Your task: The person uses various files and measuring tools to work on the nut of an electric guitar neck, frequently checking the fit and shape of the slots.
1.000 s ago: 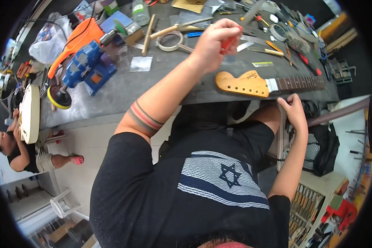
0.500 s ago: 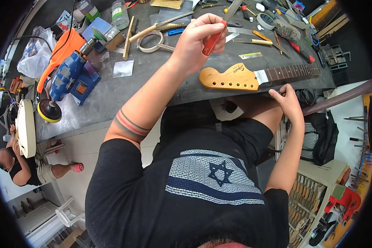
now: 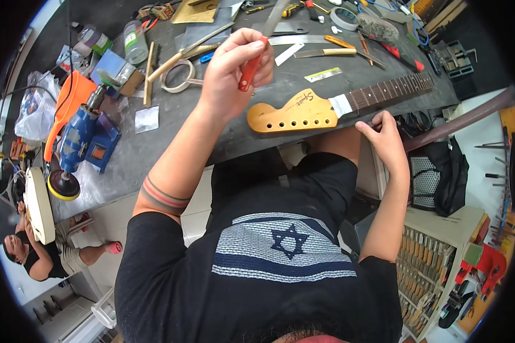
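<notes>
My left hand (image 3: 240, 68) is raised above the workbench, closed round the red handle (image 3: 252, 67) of a flat, grey-bladed hand tool (image 3: 276, 17). Its blade points up and away, running out of the frame's top; the exact kind is unclear. Below and to the right lies a guitar neck (image 3: 383, 93) with a dark fretted fingerboard. The yellow-brown headstock (image 3: 292, 114), with a row of peg holes, faces left. Just under the neck, at the bench's front edge, is my right hand (image 3: 383, 134). Its thumb stands apart from loosely curled fingers, and nothing shows between them.
Knives (image 3: 326, 52), tape rolls (image 3: 177, 76) and other hand tools lie across the far bench. A blue power drill with a round pad (image 3: 77, 137) stands left beside an orange object (image 3: 74, 100). Another person (image 3: 37, 251) holds a pale guitar-body-shaped piece (image 3: 39, 206) at far left.
The whole view has shifted, moving the bench leftward in the picture. My left hand, with the red-handled tool, has moved slightly left relative to the headstock. My right hand stays near the neck.
</notes>
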A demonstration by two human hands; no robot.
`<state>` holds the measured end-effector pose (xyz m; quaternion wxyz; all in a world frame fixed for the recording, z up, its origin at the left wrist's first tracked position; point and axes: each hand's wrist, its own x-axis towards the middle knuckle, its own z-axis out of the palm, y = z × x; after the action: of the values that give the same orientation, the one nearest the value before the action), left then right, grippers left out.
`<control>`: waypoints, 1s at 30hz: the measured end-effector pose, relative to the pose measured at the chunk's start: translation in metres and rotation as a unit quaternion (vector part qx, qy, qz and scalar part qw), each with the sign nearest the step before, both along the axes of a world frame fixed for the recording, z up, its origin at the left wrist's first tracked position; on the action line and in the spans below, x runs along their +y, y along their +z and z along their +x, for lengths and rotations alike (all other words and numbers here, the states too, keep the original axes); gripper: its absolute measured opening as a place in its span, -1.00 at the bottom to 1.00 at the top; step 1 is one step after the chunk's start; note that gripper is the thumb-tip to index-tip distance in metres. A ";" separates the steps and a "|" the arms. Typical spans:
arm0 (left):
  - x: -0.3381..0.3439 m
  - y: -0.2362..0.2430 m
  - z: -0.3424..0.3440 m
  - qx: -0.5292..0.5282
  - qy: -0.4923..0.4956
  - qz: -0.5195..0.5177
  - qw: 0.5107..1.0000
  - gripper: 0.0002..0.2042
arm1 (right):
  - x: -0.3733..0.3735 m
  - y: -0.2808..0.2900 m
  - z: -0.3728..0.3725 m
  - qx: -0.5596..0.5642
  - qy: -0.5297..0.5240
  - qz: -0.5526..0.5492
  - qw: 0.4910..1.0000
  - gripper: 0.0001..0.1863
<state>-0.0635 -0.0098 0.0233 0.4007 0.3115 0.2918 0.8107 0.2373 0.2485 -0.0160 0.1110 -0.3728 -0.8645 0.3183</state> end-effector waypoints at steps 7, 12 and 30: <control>0.008 0.007 0.002 0.033 0.001 0.011 0.999 -0.86 | 0.004 -0.002 0.001 0.000 -0.004 -0.005 1.000 -0.35; 0.004 0.007 0.005 0.030 -0.007 0.016 0.999 -0.86 | 0.006 -0.002 0.000 -0.009 0.005 -0.003 1.000 -0.34; -0.073 0.030 -0.031 0.144 0.166 -0.054 0.974 -0.88 | -0.003 0.000 -0.005 0.010 -0.018 -0.037 0.999 -0.42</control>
<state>-0.0943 -0.0830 0.0535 0.2300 0.3501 0.4372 0.7958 0.2328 0.2459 -0.0161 0.1114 -0.3886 -0.8443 0.3517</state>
